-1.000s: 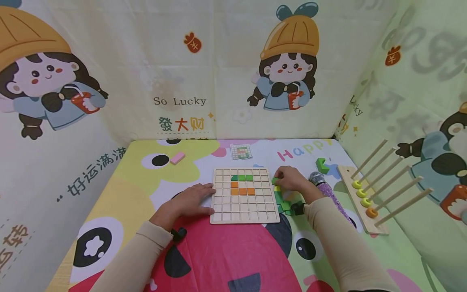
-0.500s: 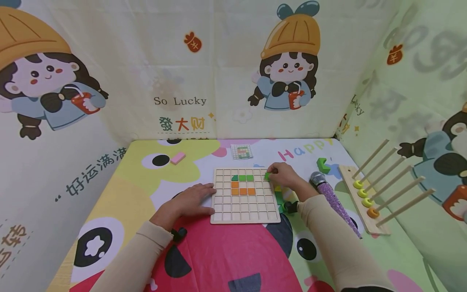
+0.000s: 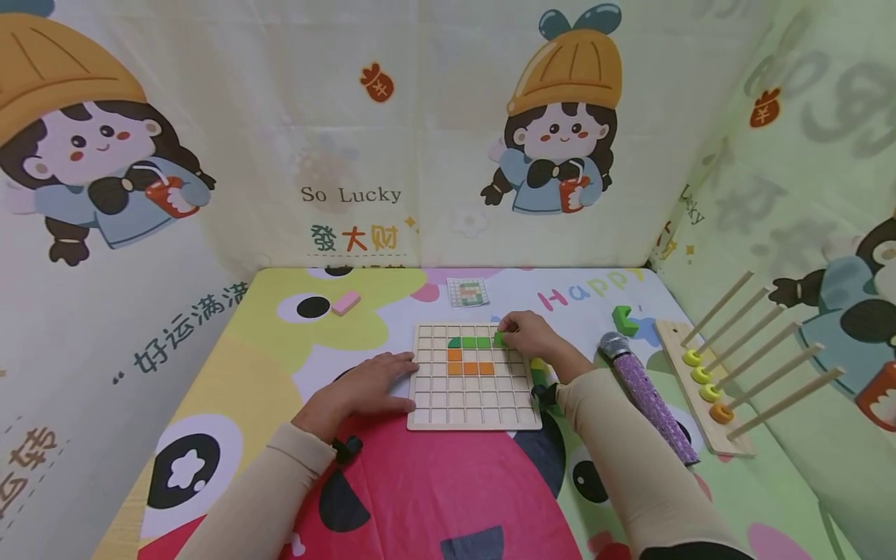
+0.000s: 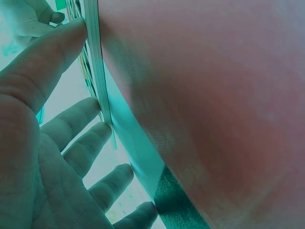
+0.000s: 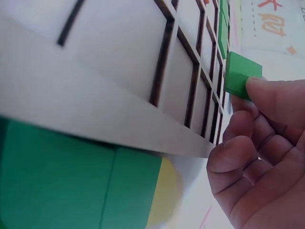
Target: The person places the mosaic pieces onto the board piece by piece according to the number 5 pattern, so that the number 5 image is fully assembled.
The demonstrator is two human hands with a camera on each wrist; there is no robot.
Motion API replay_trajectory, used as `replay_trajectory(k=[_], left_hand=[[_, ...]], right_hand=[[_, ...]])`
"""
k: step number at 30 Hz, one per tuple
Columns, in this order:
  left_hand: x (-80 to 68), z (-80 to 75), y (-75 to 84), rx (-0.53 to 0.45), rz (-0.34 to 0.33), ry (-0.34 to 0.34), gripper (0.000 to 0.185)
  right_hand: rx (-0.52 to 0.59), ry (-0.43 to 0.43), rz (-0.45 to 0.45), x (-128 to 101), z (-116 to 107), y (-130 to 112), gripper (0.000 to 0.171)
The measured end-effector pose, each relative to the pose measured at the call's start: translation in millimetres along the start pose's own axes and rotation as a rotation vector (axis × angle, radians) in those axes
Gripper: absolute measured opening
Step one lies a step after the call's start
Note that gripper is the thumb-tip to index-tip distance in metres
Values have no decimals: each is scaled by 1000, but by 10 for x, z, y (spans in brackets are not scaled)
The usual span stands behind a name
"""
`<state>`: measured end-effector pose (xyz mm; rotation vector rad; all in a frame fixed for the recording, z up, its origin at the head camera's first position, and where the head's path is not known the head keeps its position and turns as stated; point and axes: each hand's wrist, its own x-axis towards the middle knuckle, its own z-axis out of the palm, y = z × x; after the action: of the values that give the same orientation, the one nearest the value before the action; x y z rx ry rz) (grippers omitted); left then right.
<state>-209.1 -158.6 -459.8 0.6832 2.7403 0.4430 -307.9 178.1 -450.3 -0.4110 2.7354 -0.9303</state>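
Green block (image 5: pixel 242 75) pinched, R fingers (image 5: pixel 274 95); L flat.

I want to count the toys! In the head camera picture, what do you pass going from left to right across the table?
Pink block → left hand → wooden grid board → right hand holding a green tile → green block → purple microphone → wooden peg rack.

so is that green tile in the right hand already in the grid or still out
Still out. The right hand pinches the green tile tilted above the wooden grid board, beside the green row.
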Motion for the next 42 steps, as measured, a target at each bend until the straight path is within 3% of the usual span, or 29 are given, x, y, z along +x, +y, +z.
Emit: replay_trajectory(k=[14, 27, 42], left_hand=[[-9, -8, 23, 9, -10, -1, 77], [-21, -23, 50, -15, -20, 5, 78], [-17, -26, 60, -5, -27, -5, 78]], right_hand=[[-44, -20, 1, 10, 31, -22, 12], [-234, -8, -27, 85, 96, -93, 16], [-237, 1, -22, 32, 69, -80, 16]])
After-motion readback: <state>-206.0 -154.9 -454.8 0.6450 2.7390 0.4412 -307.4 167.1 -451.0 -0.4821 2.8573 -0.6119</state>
